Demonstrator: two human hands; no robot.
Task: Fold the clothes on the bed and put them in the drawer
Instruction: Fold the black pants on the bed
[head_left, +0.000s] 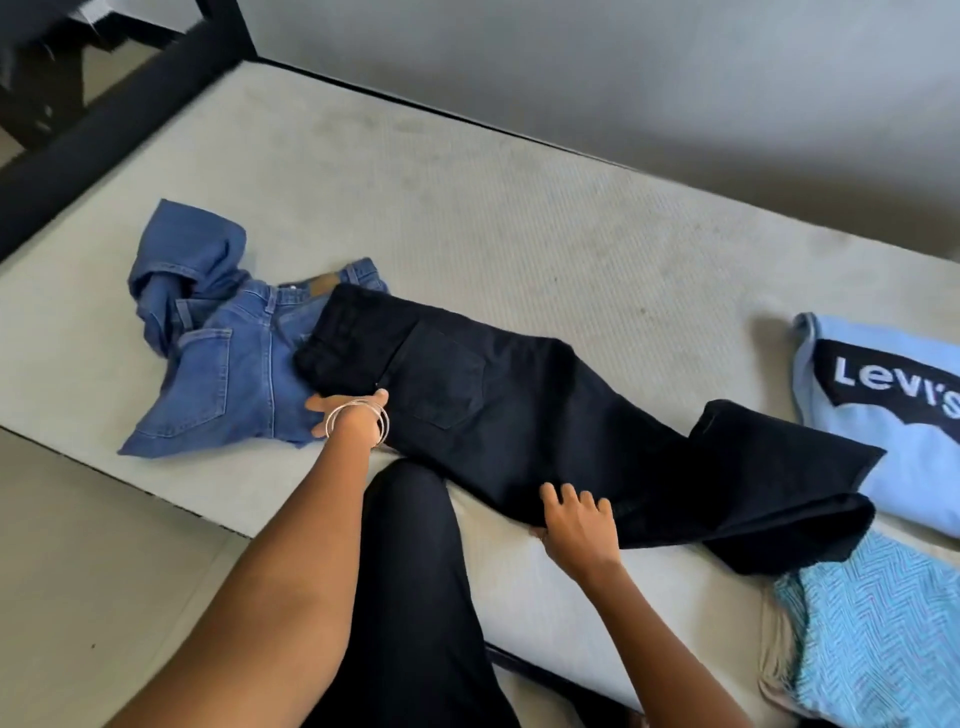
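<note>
A bare grey bed (467, 218) carries everything. To the left a pair of blue jeans (218, 358) lies crumpled, one leg bunched up behind the waistband. At the right edge sits a light blue shirt (883, 447) with "Levi's" in white on a black patch, and nearer, a turquoise cloth (872, 639) with a zigzag weave. The person's dark-clad knee (410, 519) rests on the bed's near edge.

The black jeans (519, 410) stretch across the middle, back pocket up, waist overlapping the blue jeans, hems doubled over beside the shirt and lying over the cloth's top edge.

The left hand (348, 410), bangles (358, 421) at the wrist, presses on the black jeans near the waist, fingers mostly tucked under. The right hand (576, 519) pinches the near edge at mid-leg, fingers on top, thumb beneath.
</note>
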